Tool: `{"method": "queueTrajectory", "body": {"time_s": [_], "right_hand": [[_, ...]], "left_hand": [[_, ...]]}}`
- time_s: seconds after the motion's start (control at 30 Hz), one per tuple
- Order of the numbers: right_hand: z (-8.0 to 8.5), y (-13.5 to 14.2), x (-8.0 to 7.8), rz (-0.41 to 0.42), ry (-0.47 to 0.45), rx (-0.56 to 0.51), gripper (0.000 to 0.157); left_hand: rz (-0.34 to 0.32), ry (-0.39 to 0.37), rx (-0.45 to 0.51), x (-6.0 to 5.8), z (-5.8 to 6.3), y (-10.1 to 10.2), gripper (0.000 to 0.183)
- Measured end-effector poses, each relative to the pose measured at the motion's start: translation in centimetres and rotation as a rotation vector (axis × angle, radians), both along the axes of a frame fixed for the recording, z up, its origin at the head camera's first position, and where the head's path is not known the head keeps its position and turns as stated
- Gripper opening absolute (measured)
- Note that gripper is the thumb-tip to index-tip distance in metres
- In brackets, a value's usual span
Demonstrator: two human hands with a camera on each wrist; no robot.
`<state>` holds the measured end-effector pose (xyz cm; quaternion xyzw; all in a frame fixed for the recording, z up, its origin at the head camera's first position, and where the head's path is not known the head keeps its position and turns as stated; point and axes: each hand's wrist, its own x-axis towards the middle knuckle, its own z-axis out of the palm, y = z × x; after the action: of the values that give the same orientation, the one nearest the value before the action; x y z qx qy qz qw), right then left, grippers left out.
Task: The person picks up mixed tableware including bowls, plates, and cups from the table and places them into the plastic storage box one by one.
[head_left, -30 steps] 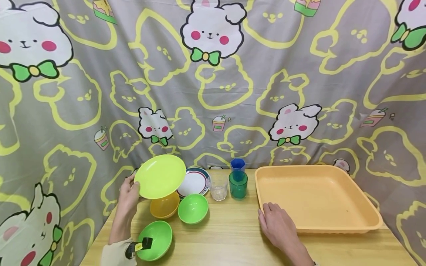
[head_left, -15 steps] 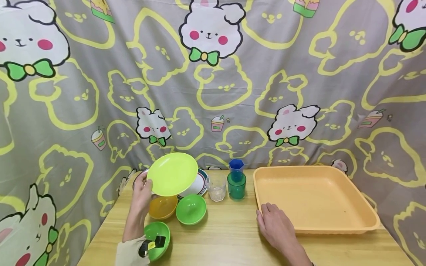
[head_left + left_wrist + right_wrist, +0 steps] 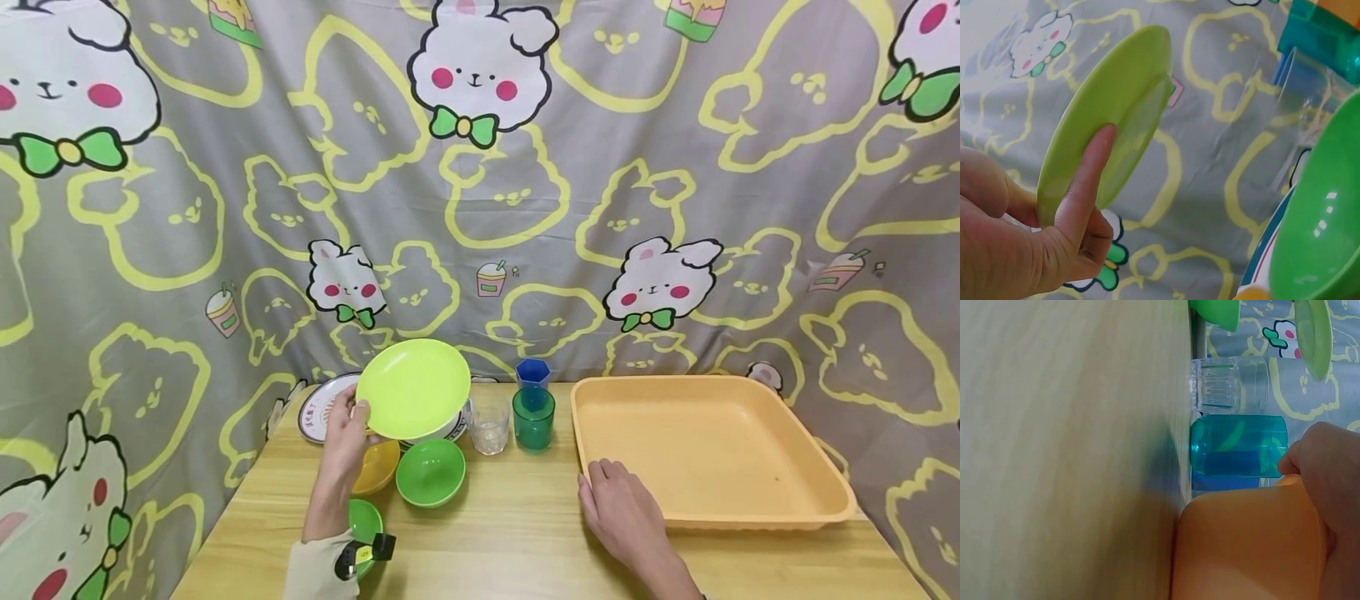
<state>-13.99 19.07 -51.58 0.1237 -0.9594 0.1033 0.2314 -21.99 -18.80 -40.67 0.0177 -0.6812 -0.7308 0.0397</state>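
My left hand (image 3: 347, 437) pinches a lime-green plate (image 3: 414, 388) by its left edge and holds it tilted above the table. In the left wrist view, a finger lies straight along the plate's underside (image 3: 1138, 119). Below the plate are an orange bowl (image 3: 377, 468), a green bowl (image 3: 431, 473) and a second green bowl (image 3: 365, 518), partly hidden by the wrist. My right hand (image 3: 622, 512) grips the near left rim of a large orange tray (image 3: 712, 450). In the right wrist view, its inner fingers are hidden behind the tray wall (image 3: 1247, 544).
A clear glass (image 3: 490, 427), a green cup (image 3: 534, 421) and a blue cup (image 3: 533, 372) stand between plate and tray. A white plate with lettering (image 3: 318, 410) lies at the back left. Another rimmed plate (image 3: 456, 429) is mostly covered. A patterned curtain (image 3: 480, 208) hangs behind the table.
My left hand has carried the lime-green plate to the right, uncovering the lettered plate and covering more of the rimmed one. The right hand stays at the tray's rim.
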Motion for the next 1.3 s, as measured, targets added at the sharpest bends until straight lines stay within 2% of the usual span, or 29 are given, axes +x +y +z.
{"method": "queueTrajectory", "body": {"time_s": [0.27,0.57,0.93,1.1,1.3], "right_hand": [[0.1,-0.4,-0.2,0.009,0.010,0.006,0.028],[0.5,-0.8,-0.6,0.028,0.025,0.013,0.027],[0.8,0.1,0.1,-0.002,-0.009,0.005,0.026],[0.4,0.1,0.1,-0.014,-0.028,0.002,0.026],[0.7,-0.2,0.0,0.012,-0.041,-0.010,0.026]], "left_hand": [[0.000,0.045,0.038,-0.2,-0.4,1.1,0.046],[0.008,0.043,0.033,-0.4,-0.5,1.5,0.046],[-0.082,0.119,0.018,-0.9,-0.7,4.5,0.041],[-0.124,0.118,0.043,-0.8,-1.0,5.1,0.041],[-0.122,0.101,0.029,-0.6,-1.5,5.6,0.041]]}}
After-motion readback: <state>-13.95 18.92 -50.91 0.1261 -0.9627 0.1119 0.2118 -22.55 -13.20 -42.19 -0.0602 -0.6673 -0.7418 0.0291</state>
